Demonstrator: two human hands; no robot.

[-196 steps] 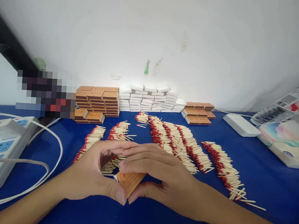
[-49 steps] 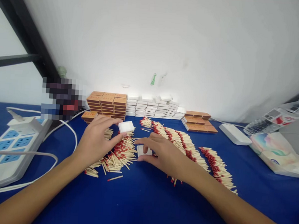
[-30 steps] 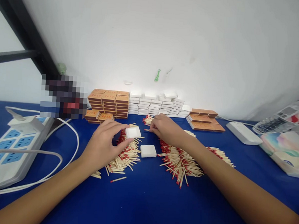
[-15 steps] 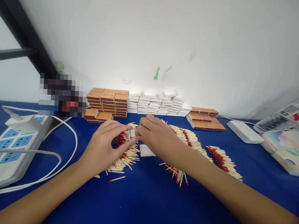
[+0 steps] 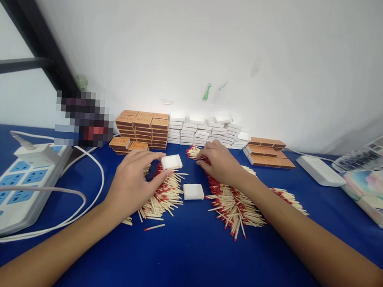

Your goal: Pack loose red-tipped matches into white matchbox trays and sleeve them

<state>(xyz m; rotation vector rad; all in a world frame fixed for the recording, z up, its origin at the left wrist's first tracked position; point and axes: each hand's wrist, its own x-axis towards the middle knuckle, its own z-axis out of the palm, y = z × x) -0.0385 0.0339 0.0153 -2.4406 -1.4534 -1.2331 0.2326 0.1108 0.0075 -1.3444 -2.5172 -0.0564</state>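
Note:
My left hand (image 5: 134,179) holds a small white matchbox tray (image 5: 171,162) between thumb and fingers, just above a heap of red-tipped matches (image 5: 162,193). My right hand (image 5: 218,162) reaches farther back with fingers curled down onto the far end of a long row of matches (image 5: 233,204); what its fingertips pinch is hidden. A second white tray (image 5: 193,191) lies on the blue table (image 5: 184,264) between my hands.
Stacks of orange matchbox sleeves (image 5: 143,127) and white trays (image 5: 205,131) line the wall, with more orange boxes (image 5: 269,152) to the right. A power strip (image 5: 17,184) with white cables lies left. A white flat device (image 5: 319,171) and a tissue pack (image 5: 370,189) lie right.
My right hand has drawn away from the tray in my left hand and moved back to the far end of the match row. The left hand still holds the tray.

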